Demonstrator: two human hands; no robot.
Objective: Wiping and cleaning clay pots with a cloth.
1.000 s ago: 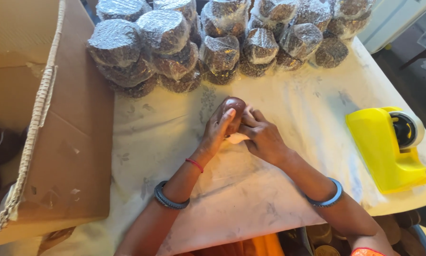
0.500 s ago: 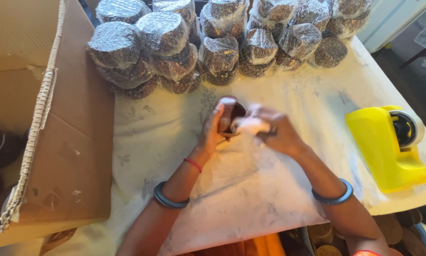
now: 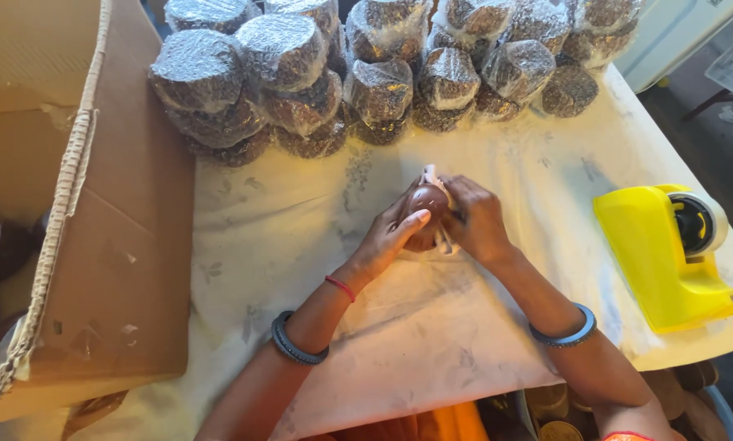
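At the middle of the table [image 3: 244, 245], both hands close around a small, round, brown ball [image 3: 426, 204] with a smooth, slightly glossy surface. The left hand [image 3: 391, 237] cups it from the near left side, fingers curled loosely and the forefinger stretched along its front. The right hand [image 3: 477, 220] grips it from the right, fingers bent tightly over a strip of thin pale wrap [image 3: 442, 237] that bunches at the ball's top and trails below between the two hands. The ball sits just above the cloth, not among the other things.

The table is covered with a creased white cloth printed with faint grey sprigs. Along the far edge stands a heap of bundles [image 3: 366, 73]: squat round stacks of dark, grainy discs, each sealed in clear, shiny film that catches the light, piled two high and touching one another.

To the left lies an open cardboard box [image 3: 122, 245], its brown flap flat on the table, with coarse woven tape along one edge; what lies inside it is dark and cannot be made out. At the right edge rests a yellow plastic tape dispenser [image 3: 668, 253], wedge-shaped, with a white roll on a dark hub. Each wrist wears a bluish bangle; the left also has a red thread.
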